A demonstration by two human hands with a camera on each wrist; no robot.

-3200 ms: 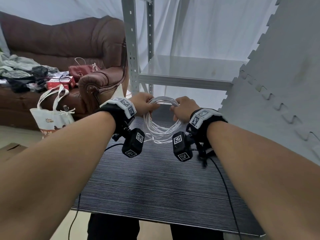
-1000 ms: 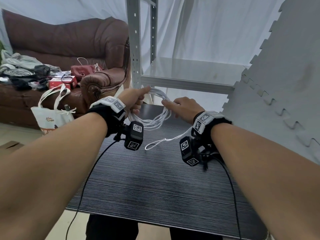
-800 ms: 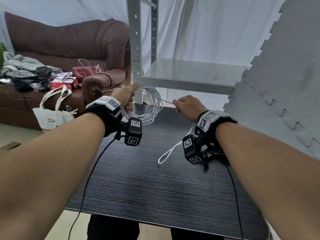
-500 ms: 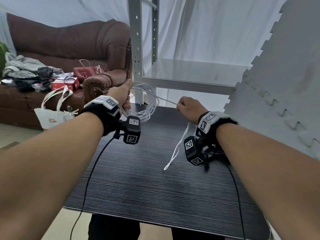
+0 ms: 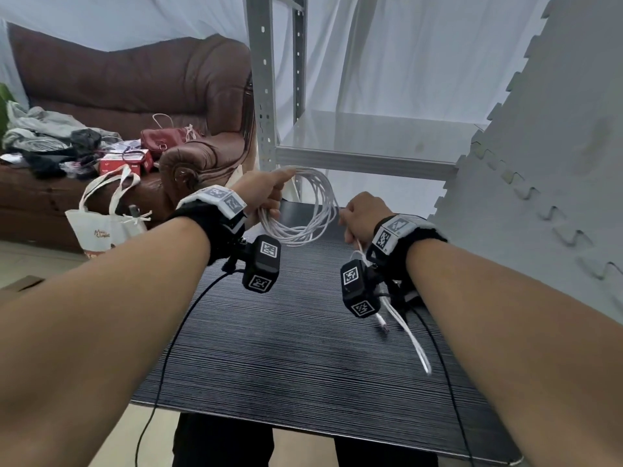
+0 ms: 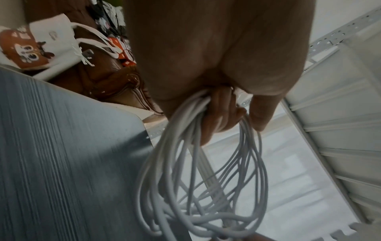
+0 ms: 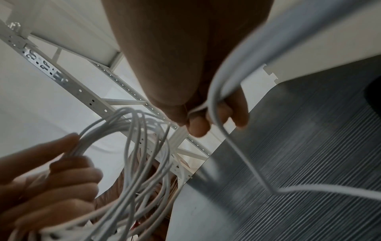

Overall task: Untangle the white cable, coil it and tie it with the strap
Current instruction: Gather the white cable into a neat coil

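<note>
The white cable hangs as a loose bundle of several loops above the far end of the black table. My left hand grips the top of the loops, fingers curled round them, index finger stretched along the bundle. My right hand is just right of the coil and pinches the cable's free tail. That tail drops under my right wrist as a folded loop, with the plug end dangling over the table. No strap shows in any view.
A grey metal shelf rack stands behind the table. A grey foam mat wall rises on the right. A brown sofa with clutter and a white tote bag sit to the left. Black sensor wires trail off both wrists.
My right hand has moved back toward the coil, so the stretched strand went slack. The free tail swung from the table's middle to beneath my right wrist. My left hand kept the coil raised.
</note>
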